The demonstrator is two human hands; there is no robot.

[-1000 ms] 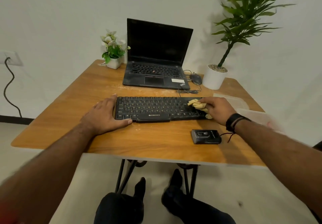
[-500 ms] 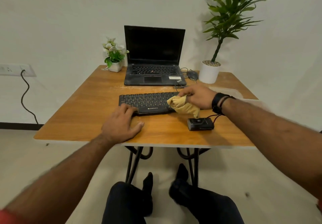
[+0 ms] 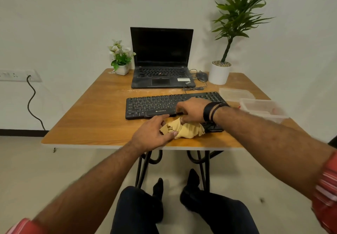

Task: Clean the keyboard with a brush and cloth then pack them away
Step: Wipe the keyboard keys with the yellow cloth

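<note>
A brown wood counter (image 3: 87,117) stands by a white wall. The black keyboard (image 3: 156,104) lies near its front edge. The yellow cloth (image 3: 187,129) lies bunched just in front of it. The left hand (image 3: 155,133) pinches the cloth with its fingers. The right hand (image 3: 193,109) holds the cloth too. A laptop (image 3: 162,60), two plants and a clear box (image 3: 262,108) sit around.

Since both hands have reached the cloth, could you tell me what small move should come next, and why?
Probably fold the cloth flat. It lies crumpled on the table in front of the keyboard, with the left hand and right hand both on it, and the open plastic box waits at the right.
</note>
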